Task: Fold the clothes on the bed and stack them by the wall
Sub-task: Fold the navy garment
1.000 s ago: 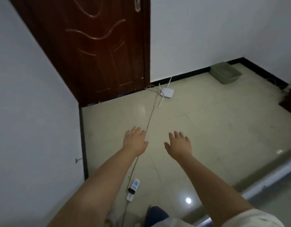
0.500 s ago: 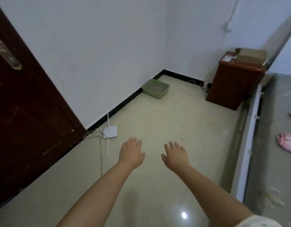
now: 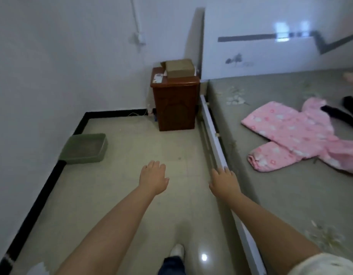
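Both arms stretched forward, palms down, fingers straight and loosely spread, nothing held. Left hand (image 3: 153, 176) over the tiled floor (image 3: 132, 147), right hand (image 3: 224, 180) over the white bed rail (image 3: 213, 135) at the mattress edge; can't tell if it touches. Pink patterned garment (image 3: 290, 133) lies unfolded and spread on the grey bed (image 3: 271, 195), well apart from both hands. Dark garment (image 3: 338, 112) just beyond it, partly out of frame. Wooden nightstand (image 3: 175, 104) at the bed head, cardboard box (image 3: 179, 68) on top. Green tray (image 3: 84, 148) on the floor by the left wall.
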